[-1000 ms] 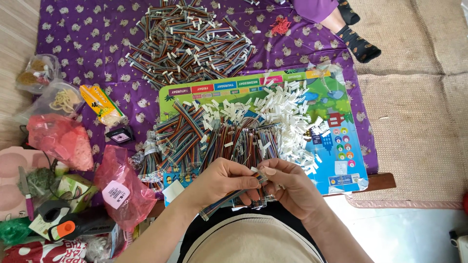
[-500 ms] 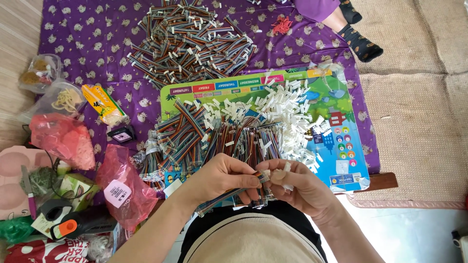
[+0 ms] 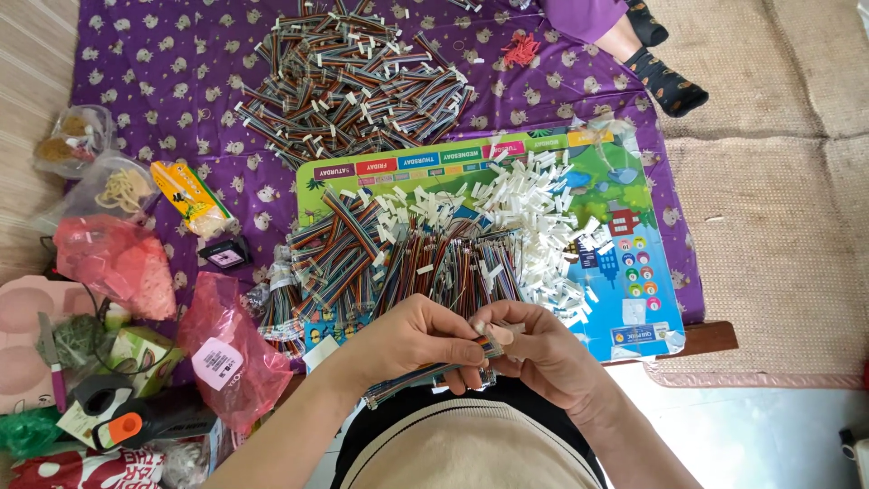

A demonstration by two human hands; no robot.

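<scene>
The left hand closes around a multicoloured ribbon cable, which trails out below its fingers. The right hand pinches the cable's end between fingertips, just beside the left thumb, below loose white connectors.

Both hands pinching striped ribbon cable, white connectors beyond

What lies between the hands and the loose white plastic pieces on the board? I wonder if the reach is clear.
A heap of striped ribbon cables lies between both hands and the white pieces, so reaching goes over it.
</scene>
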